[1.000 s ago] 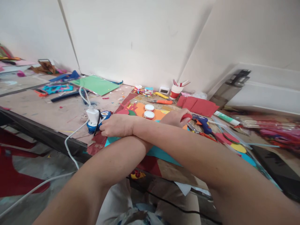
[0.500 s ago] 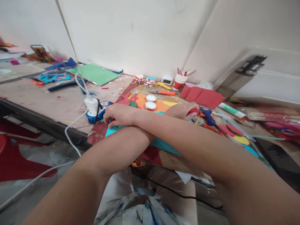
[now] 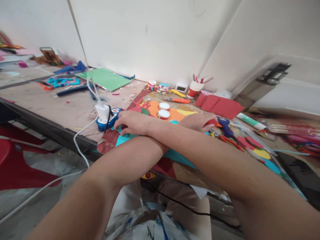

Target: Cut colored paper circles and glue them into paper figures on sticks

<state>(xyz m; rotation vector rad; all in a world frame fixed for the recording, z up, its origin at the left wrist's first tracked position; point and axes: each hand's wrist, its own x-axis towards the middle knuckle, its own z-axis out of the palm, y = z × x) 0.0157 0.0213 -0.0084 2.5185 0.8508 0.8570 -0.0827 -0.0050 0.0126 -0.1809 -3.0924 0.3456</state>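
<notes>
My forearms are crossed, the right lying over the left. At the left, my right hand [image 3: 133, 122] rests over the edge of a sheet of blue paper [image 3: 178, 157], its fingers loosely bent with the thumb apart. Nothing shows in its grasp. On the other side, my left hand [image 3: 200, 121] is curled round something red [image 3: 212, 124] that I cannot make out, its fingers partly hidden. Beyond the arms lie orange paper [image 3: 153, 107] and two white round lids [image 3: 164, 114].
A blue power strip [image 3: 105, 124] with a white charger [image 3: 102, 110] stands left of my right hand. Behind are an orange cutter [image 3: 181, 100], a paper cup [image 3: 195, 88] and red paper [image 3: 217, 106]. A blue glue gun [image 3: 225, 126] lies at right.
The whole view has shifted slightly, with the table and things sitting a little further right. My crossed arms and both hands keep nearly the same pose.
</notes>
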